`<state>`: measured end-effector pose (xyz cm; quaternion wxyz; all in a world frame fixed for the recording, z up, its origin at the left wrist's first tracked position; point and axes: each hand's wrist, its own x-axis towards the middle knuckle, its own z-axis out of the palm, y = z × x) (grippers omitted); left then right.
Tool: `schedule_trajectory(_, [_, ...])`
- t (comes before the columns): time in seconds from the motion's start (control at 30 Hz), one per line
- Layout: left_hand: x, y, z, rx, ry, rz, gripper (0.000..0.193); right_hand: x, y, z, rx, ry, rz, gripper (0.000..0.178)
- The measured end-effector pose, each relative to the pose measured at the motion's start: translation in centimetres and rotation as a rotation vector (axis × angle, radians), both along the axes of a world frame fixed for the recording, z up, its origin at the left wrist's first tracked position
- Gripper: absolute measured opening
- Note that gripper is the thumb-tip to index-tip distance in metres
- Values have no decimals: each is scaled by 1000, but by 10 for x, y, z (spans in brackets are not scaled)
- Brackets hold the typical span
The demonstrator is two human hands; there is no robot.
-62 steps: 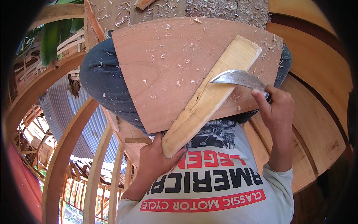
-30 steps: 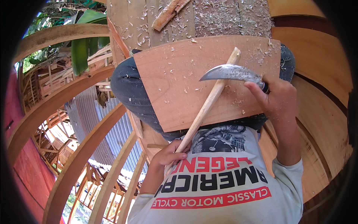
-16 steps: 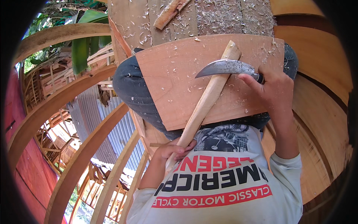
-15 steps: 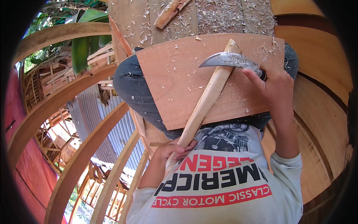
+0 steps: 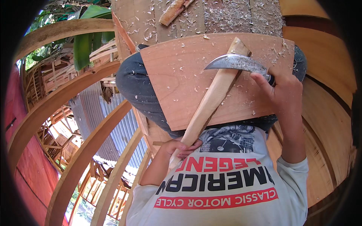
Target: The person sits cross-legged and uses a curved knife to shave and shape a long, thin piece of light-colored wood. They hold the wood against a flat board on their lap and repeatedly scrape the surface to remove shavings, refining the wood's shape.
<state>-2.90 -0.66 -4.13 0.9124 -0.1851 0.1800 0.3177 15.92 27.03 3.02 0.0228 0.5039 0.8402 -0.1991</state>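
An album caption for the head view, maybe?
Left hand holds a long pale wooden strip; right hand holds a curved grey steel knife across it, over a reddish-brown wooden board.

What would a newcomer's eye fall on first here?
Probably the curved-bladed knife in the right hand, crossing over a pale wooden stick near its upper end. The left hand grips that stick's lower part before the printed shirt. Beneath the knife, a brown board strewn with shavings spans the dark trousers.
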Motion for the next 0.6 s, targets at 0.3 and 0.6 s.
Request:
schedule_trajectory(0.3, [4,1,9,-23,72,21,43,8,3,-17,172,-10,96,62])
schedule_trajectory(0.6, [2,0,-1,45,69,7,43,0,-22,-4,21,-10,123,61])
